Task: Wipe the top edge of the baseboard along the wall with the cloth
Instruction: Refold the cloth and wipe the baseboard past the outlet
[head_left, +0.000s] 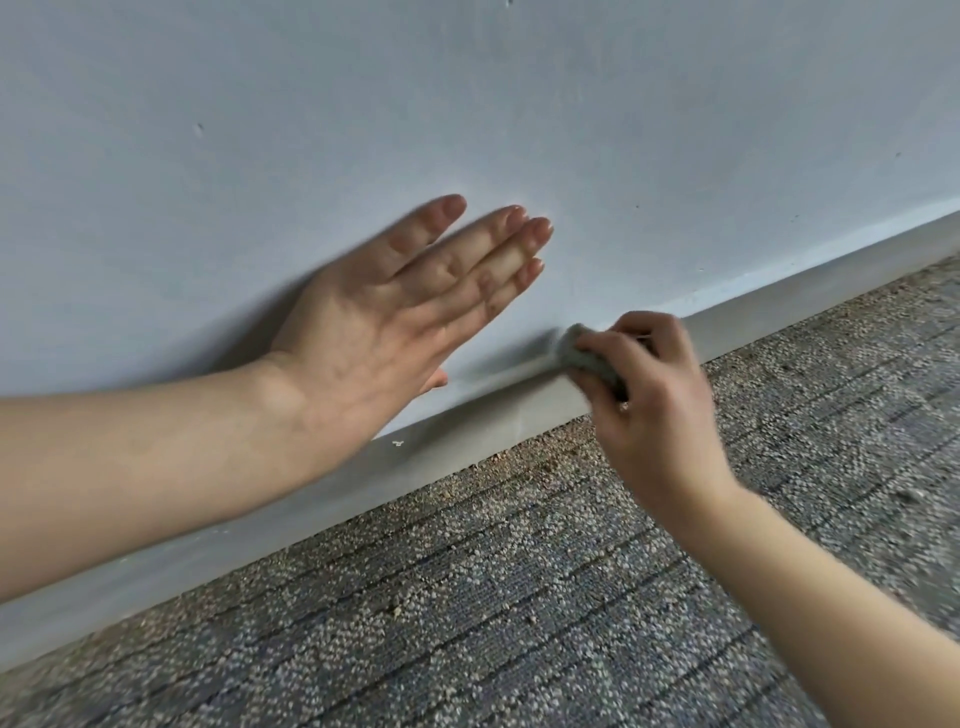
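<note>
I see the baseboard (467, 441) running as a long strip from the low left up to the far right, where the wall (467, 104) meets the floor. Its top edge slants the same way. The small grey cloth (587, 358) sits right on that top edge, near the middle of the view, bunched into a lump. The carpet (467, 597) below is grey with brown crumbs and dirt along the bottom of the baseboard. A tiny white fleck sits on the baseboard just left of the middle. My right hand (649, 395) comes in from the low right, its grip closed around the cloth, fingers curled over it, pressing it on the edge. My left hand (374, 322) lies flat on the wall above the baseboard, fingers spread out straight and holding nothing. Its arm covers part of the baseboard on the left.
</note>
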